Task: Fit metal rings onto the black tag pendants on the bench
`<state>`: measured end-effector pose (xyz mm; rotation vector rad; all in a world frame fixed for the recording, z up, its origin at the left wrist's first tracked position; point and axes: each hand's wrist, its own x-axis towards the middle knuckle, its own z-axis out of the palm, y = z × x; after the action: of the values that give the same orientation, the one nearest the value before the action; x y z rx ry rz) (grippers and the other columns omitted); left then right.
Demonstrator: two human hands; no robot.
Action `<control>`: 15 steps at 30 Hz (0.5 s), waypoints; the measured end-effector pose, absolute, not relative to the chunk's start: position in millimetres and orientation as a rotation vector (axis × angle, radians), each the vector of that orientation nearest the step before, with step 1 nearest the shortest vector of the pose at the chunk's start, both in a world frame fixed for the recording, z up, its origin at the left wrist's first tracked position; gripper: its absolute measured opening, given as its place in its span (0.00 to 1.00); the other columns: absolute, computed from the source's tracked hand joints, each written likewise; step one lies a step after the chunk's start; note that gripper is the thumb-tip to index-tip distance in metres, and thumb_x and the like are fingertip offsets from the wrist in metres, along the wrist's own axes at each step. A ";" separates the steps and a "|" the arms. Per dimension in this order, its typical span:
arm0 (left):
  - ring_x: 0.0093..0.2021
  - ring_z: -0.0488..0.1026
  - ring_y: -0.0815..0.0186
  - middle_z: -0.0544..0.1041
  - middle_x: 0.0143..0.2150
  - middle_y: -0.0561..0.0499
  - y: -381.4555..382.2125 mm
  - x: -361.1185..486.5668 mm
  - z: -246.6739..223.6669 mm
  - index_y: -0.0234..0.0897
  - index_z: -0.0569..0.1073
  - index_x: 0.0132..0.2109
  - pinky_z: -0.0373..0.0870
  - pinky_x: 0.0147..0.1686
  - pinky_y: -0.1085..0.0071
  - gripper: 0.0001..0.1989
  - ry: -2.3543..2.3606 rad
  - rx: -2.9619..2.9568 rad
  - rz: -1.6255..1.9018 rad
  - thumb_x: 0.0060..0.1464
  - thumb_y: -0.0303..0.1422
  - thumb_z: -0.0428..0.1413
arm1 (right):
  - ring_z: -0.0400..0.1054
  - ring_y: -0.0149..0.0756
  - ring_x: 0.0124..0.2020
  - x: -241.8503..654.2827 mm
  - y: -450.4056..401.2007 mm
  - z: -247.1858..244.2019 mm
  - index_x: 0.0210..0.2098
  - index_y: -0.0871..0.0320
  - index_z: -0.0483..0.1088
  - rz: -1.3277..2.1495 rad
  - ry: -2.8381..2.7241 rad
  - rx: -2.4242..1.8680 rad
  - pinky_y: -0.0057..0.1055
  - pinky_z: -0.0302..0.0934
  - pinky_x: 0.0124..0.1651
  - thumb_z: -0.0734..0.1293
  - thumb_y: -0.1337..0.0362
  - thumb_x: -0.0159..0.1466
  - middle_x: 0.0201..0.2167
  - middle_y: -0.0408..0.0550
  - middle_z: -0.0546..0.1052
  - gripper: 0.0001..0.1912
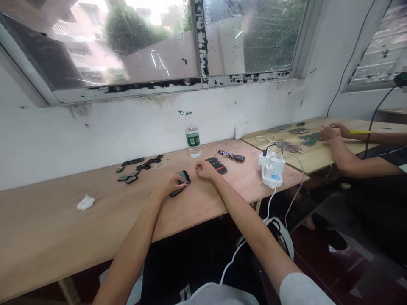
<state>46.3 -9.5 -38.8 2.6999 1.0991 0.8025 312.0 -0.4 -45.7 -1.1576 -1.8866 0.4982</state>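
**Left hand on a small black stack, right hand curled beside it**

The left fingers lie over the stack and are bent closely around it, but from this view I cannot tell if they really grip it. A flat dark piece lies just under this hand, at about 6 o'clock from the stack. The right fingers are folded in a loose fist and seem to hold nothing.

Just at 2 o'clock from the right hand is a black phone-like device, partly blurred. Beyond it lie a Snickers bar and a dark key fob. A water bottle stands upright near the wall at 12 o'clock. At 10 o'clock from the left hand, a loose group of small dark pieces lies on the wooden worktop, and a crumpled tissue is at 9 o'clock. A white charging unit with cables stands at 3 o'clock, near the worktop's corner.

Further at 2 o'clock, a co-worker's hands are at a second worktop with green circuit boards.
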 end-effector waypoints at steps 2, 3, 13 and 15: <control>0.38 0.84 0.57 0.88 0.38 0.47 -9.3 45.9 -37.6 0.42 0.87 0.34 0.80 0.43 0.65 0.13 1.086 2.703 0.801 0.56 0.47 0.71 | 0.73 0.38 0.37 314.5 1.2 -49.3 0.35 0.58 0.78 0.472 -1.946 -1.236 0.31 0.67 0.44 0.69 0.78 0.54 0.35 0.49 0.83 0.13; 0.38 0.84 0.57 0.88 0.38 0.47 -9.1 45.9 -37.2 0.42 0.87 0.33 0.80 0.44 0.64 0.14 1.078 2.703 0.799 0.55 0.47 0.71 | 0.74 0.40 0.38 315.1 2.5 -51.1 0.35 0.58 0.78 0.463 -1.954 -1.272 0.32 0.67 0.45 0.69 0.79 0.54 0.36 0.50 0.83 0.13; 0.61 0.81 0.47 0.83 0.63 0.43 -3.9 50.7 -43.8 0.46 0.89 0.48 0.76 0.64 0.53 0.21 1.179 2.493 0.823 0.56 0.54 0.68 | 0.76 0.46 0.46 335.9 20.6 -46.4 0.44 0.57 0.78 0.387 -1.316 -1.368 0.39 0.70 0.55 0.65 0.68 0.66 0.43 0.55 0.82 0.11; 0.66 0.78 0.44 0.81 0.67 0.43 -2.9 51.6 -43.9 0.46 0.89 0.52 0.74 0.67 0.51 0.24 1.186 2.470 0.755 0.58 0.56 0.66 | 0.76 0.46 0.46 337.8 22.6 -46.4 0.44 0.58 0.78 0.389 -1.256 -1.372 0.40 0.70 0.55 0.64 0.66 0.67 0.43 0.56 0.82 0.11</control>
<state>51.6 -2.9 -43.9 2.4703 1.1861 0.7548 337.8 22.6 -46.4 -1.3720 -1.2564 0.3886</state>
